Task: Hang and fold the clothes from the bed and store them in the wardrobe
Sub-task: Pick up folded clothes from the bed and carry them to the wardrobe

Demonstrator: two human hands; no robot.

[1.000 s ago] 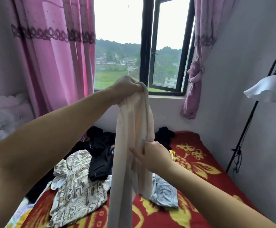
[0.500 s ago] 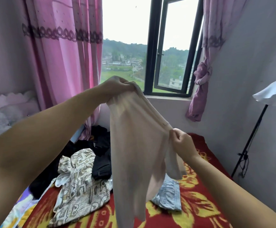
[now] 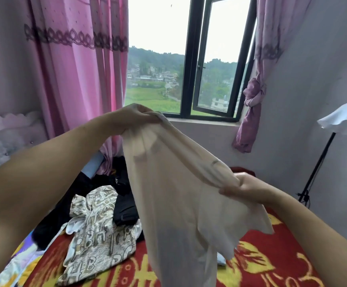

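Observation:
A thin cream shirt [image 3: 180, 204] hangs spread in the air over the bed [image 3: 272, 262]. My left hand [image 3: 133, 117] is shut on its upper corner, up near the window sill. Lower and to the right, my right hand [image 3: 247, 189] grips the shirt's other top corner. The cloth slopes down between the two hands and drapes toward the red and yellow blanket. On the bed behind lie a beige shirt printed with letters [image 3: 98, 230] and a heap of black clothes [image 3: 125, 195]. The cream shirt hides part of the bed.
Pink curtains [image 3: 75, 79] hang left of the open window [image 3: 216, 65]; a knotted purple curtain [image 3: 251, 112] hangs at the right. A black floor lamp with a white shade [image 3: 344, 119] stands by the right wall. A padded headboard [image 3: 7, 137] is at the far left.
My right hand has pulled its corner of the shirt out to the right, and my left hand has come lower. The bunched shirt now hangs spread wide between them.

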